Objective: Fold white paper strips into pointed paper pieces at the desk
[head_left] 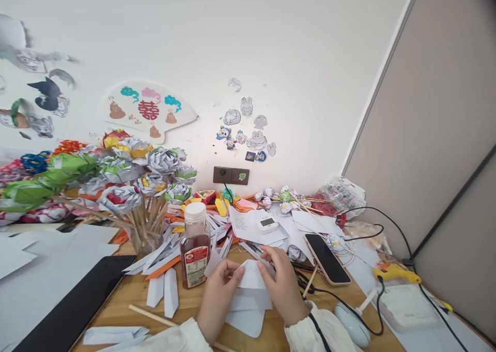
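Note:
A small sheet of white paper point(251, 277) with a folded upper edge is held between my two hands. My left hand point(219, 295) pinches its left corner between thumb and fingers. On the right side, my right hand point(281, 282) grips the paper with the thumb in front and the fingers raised behind it. More white paper point(248, 318) lies below on the wooden table, partly covered by the held piece. A bottle of reddish-brown liquid point(196, 248) with a white cap stands just left of my left hand. Folded white strips point(170, 292) rest nearby.
Paper flowers on sticks point(143, 186) fill a clear container at left, near a black flat device point(77, 305). A phone point(327, 259), a white timer point(267, 224), a mouse point(352, 325) and a yellow glue gun point(397, 274) with trailing cables lie to the right and behind.

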`<state>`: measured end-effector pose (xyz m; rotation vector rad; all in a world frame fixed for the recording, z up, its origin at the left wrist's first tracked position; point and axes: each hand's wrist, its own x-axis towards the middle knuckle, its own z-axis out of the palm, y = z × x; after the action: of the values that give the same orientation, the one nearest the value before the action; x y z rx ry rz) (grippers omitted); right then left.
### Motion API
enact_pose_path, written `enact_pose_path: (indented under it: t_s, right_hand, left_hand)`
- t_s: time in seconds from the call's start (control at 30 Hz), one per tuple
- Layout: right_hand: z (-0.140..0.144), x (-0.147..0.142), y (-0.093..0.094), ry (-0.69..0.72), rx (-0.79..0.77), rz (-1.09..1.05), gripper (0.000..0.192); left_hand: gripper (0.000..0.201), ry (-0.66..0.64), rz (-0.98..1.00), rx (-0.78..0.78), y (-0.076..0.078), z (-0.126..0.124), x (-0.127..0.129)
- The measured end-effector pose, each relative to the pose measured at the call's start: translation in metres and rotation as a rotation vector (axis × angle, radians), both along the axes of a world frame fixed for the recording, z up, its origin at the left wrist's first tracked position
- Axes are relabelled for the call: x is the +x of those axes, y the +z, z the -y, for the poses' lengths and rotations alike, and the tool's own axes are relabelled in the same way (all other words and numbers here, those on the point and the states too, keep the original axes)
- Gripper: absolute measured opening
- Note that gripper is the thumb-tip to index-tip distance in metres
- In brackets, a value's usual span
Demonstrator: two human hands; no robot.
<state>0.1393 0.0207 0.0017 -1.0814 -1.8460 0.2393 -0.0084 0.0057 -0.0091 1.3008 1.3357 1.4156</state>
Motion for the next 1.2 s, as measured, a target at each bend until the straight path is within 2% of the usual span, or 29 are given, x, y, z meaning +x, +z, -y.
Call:
enact_pose_path:
  t_s: [0.1,0.2,0.37,0.63,0.9,1.1,1.2]
  right_hand:
    - [-0.006,0.000,-0.005,-0.009,-0.152,-0.135,0.023]
    - [-0.008,0.000,-0.004,0.093,-0.211,-0.168,0.015]
    - [-0.005,0.000,0.001,0.185,-0.145,-0.119,0.015]
    - [-0.005,0.000,0.002,0.165,-0.105,-0.057,0.015]
    - [-0.005,0.001,0.002,0.171,-0.065,-0.040,0.015]
    - [-0.004,0.000,0.001,0.178,-0.006,0.036,0.017]
    - [-0.003,0.000,0.001,0.182,0.010,0.068,0.018]
  left_hand:
    - [0.024,-0.006,0.018,-0.032,-0.002,-0.001,0.001]
    - [0.023,-0.007,-0.067,-0.027,-0.005,-0.001,0.002]
    - [0.021,-0.057,-0.202,0.018,-0.008,0.001,0.001]
    - [0.024,-0.096,-0.134,-0.059,0.002,0.007,0.003]
    - [0.031,-0.165,-0.045,-0.119,0.003,0.004,0.003]
    - [0.036,-0.214,-0.186,-0.068,0.003,0.007,0.006]
    - [0.036,-0.208,-0.182,-0.077,0.002,0.007,0.005]
